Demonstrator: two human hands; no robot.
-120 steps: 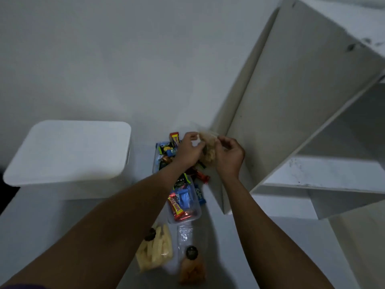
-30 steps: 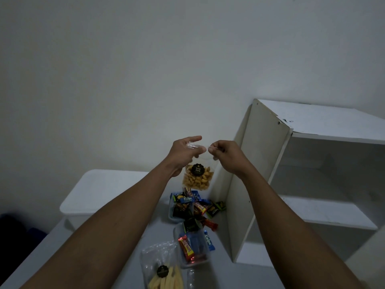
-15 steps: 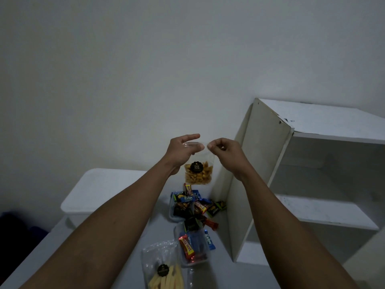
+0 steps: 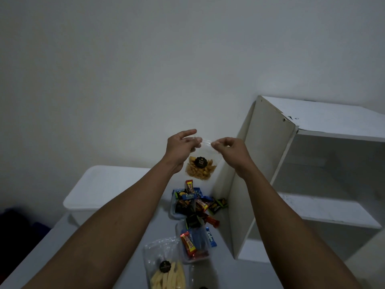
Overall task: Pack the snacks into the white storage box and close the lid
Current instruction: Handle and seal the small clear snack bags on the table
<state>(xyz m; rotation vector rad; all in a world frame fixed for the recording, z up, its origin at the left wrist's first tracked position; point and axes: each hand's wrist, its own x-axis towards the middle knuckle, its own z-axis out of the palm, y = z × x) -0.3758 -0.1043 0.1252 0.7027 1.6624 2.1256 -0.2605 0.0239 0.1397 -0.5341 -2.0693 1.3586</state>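
Note:
A clear bag of orange snacks (image 4: pixel 201 168) with a round black label hangs in the air above the table. My left hand (image 4: pixel 180 147) and my right hand (image 4: pixel 230 150) each pinch its top edge. The white storage box (image 4: pixel 104 188) stands at the back left with its lid on. Below the bag, a pile of small wrapped candy bars (image 4: pixel 194 202) fills a clear tub. A second clear tub of bars (image 4: pixel 194 241) sits nearer to me. A clear bag of pale sticks (image 4: pixel 166 272) lies at the front.
A white shelf unit (image 4: pixel 291 180) stands at the right, its side panel close to the snacks. A plain wall rises behind. The grey table (image 4: pixel 83 243) edge runs along the left, with dark floor beyond.
Four seconds ago both hands held the bag low over the candy pile. They have since lifted it up in front of the wall. In the last second the bag stayed nearly still.

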